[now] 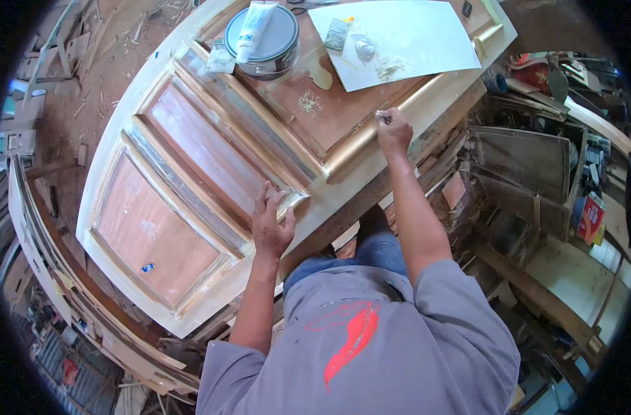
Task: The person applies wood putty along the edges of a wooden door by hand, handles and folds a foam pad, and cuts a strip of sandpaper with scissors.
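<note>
A wooden panelled door (156, 214) with raised mouldings lies flat in front of me. My left hand (272, 223) is open, its fingers apart over the lower end of a moulding near the door's edge. My right hand (396, 131) is closed in a pinch at the moulding on the right; whatever its fingertips hold is too small to make out. Beyond it, a white sheet (426, 41) carries dabs of pale paste (364, 48) and a small grey packet (336, 34). A round can (274, 59) stands on the door with a white tube (256, 28) across its lid.
Pale crumbs (310, 103) lie on the door below the can. A small blue piece (148, 268) rests on the lower left panel. Curved wooden strips (87, 304) stand at left. Scrap boards and a dark wooden box (523, 162) crowd the right side.
</note>
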`<action>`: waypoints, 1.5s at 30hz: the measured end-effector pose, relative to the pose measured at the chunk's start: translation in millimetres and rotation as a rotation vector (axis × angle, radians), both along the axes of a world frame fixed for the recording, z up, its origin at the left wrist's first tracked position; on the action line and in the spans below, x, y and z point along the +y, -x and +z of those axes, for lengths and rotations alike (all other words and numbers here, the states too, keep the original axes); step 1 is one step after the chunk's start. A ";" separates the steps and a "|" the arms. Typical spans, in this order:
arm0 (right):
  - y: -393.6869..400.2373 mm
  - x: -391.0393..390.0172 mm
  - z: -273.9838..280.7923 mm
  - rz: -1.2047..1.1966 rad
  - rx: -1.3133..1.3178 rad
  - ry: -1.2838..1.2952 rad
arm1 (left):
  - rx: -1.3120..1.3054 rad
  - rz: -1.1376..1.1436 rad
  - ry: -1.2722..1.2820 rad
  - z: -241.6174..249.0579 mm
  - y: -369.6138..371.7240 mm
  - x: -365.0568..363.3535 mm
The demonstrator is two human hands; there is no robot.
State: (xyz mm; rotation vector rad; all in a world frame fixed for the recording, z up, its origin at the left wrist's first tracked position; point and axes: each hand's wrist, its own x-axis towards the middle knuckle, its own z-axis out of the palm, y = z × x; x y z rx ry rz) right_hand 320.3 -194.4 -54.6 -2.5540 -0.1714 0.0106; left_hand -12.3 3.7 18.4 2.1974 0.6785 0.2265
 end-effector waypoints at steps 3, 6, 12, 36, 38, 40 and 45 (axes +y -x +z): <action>1.5 5.2 7.2 0.016 -0.021 0.117 | 0.001 -0.003 0.009 0.1 0.1 2.7; 4.7 12.4 2.9 0.041 -0.023 0.119 | 0.002 0.000 0.007 -3.4 4.8 4.8; 36.4 26.5 4.0 0.071 0.061 0.016 | 0.030 0.020 0.042 -5.4 7.1 5.1; 98.3 44.0 -16.0 0.277 -0.272 0.297 | -0.013 -0.002 -0.013 -7.0 5.6 2.2; 99.9 39.0 -15.1 0.397 -0.278 0.135 | 0.028 -0.007 0.029 -4.6 3.4 0.4; 98.2 37.1 -15.7 0.370 -0.277 0.031 | 0.017 -0.025 0.020 -2.6 -1.5 -0.5; 74.9 28.6 -5.5 -0.013 -0.122 -0.090 | -0.011 -0.013 0.000 -2.5 2.7 1.6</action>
